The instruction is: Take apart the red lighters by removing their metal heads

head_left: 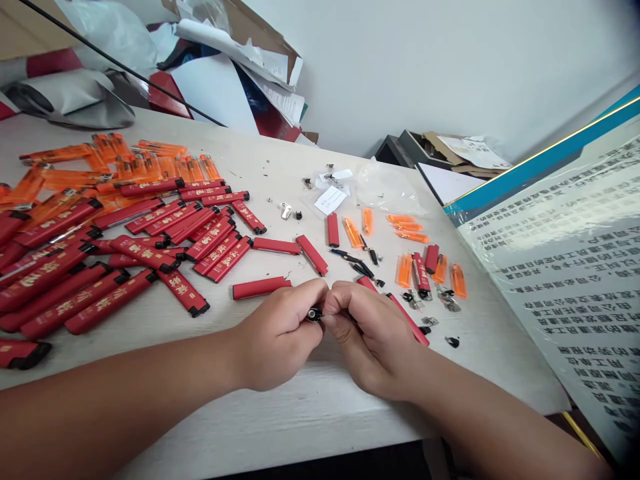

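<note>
Part: one small black part (314,314) with a round, pale-rimmed end, between both hands, over the near side of the desk (310,417).
Left hand (280,337): fingers curled around the part; its round end shows at the thumb and forefinger.
Right hand (375,337): thumb and forefinger pinched on the part's right end; I cannot see the contact clearly.
Bearing: the part lies right of the left palm and immediately left of the right fingertips.
Nearer hand: left, which encloses most of the part; I judge it to be the holding side.
Long axis: I cannot read it; the fingers cover too much.
Beyond left hand: a red casing (261,287), just beside it, lying roughly left to right.
Beyond right hand: black strips (357,263) on the desk, near but apart.
</note>
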`<state>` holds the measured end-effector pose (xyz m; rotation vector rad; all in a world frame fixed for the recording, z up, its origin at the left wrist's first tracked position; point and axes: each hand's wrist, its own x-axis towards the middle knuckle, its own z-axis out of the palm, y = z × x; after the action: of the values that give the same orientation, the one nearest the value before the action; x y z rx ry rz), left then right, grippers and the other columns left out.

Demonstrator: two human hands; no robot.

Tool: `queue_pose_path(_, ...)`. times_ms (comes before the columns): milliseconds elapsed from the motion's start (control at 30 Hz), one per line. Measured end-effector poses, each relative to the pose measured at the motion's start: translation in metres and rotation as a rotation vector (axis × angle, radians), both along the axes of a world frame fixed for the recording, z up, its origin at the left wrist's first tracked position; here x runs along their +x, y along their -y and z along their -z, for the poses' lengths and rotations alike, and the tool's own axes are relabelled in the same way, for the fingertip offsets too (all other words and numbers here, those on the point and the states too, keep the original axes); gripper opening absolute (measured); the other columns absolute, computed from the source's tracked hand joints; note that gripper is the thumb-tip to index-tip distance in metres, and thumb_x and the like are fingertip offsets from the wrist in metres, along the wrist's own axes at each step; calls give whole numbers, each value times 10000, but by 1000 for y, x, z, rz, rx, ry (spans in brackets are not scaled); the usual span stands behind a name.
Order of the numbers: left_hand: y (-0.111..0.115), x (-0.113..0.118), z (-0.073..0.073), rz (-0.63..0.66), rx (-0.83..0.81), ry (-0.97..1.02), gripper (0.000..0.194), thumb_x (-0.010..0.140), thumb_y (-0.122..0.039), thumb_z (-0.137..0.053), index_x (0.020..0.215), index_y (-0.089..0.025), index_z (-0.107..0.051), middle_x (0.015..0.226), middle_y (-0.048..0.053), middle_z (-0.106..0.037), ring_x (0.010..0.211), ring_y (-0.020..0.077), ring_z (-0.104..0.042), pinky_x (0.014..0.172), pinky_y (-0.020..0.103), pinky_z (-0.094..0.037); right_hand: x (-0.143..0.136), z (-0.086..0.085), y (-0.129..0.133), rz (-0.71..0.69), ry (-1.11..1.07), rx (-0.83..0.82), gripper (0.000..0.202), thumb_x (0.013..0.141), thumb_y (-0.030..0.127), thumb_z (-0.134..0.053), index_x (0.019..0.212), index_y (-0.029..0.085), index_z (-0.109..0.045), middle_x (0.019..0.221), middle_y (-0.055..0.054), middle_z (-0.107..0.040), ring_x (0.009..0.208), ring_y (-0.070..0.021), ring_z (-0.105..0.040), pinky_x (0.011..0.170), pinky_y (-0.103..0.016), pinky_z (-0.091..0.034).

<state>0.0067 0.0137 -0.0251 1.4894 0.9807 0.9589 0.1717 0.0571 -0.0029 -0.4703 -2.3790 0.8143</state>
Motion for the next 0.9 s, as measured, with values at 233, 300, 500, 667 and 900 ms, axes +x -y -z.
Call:
queue_pose_path(233,-4,0,-3,42,-63,139,186,752,-20,-422,712,-195,-373,695,-54,-405,664,98,-363,600,257,-334,0,2,-1,-47,5,85,172,863,37,-383,841,208,-388,708,8,-412,638,-125,-375,556,-254,-339)
queue_pose_path(300,-3,-1,-4,45,-77,163,191,737,-9,-425,739,-196,-383,715,-51,-429,669,97,-376,600,255,-336,0,2,-1,-52,9,115,174,856,35,-389,854,209,-391,718,4,-429,639,-127,-385,551,-256,-341)
queue_pose_path(500,-2,-2,-4,43,-131,169,214,730,-25,-434,821,-210,-378,737,-52,-456,662,98,-382,554,246,-319,1,2,1,-38,7,47,167,862,41,-393,865,208,-400,744,-5,-463,655,-124,-414,570,-254,-372)
queue_pose_path(667,1,-1,-2,38,-110,142,229,732,-37,-440,847,-222,-370,687,-69,-434,562,80,-333,483,228,-282,0,-2,4,-18,17,44,178,846,33,-396,853,211,-404,721,4,-447,645,-124,-404,551,-245,-344)
queue_pose_path(900,6,0,0,-94,91,15,243,671,-29,-476,804,-214,-389,636,-73,-431,505,62,-330,446,210,-275,-1,-3,8,27,-32,116,205,823,11,-416,865,212,-407,716,6,-457,630,-125,-420,539,-244,-356)
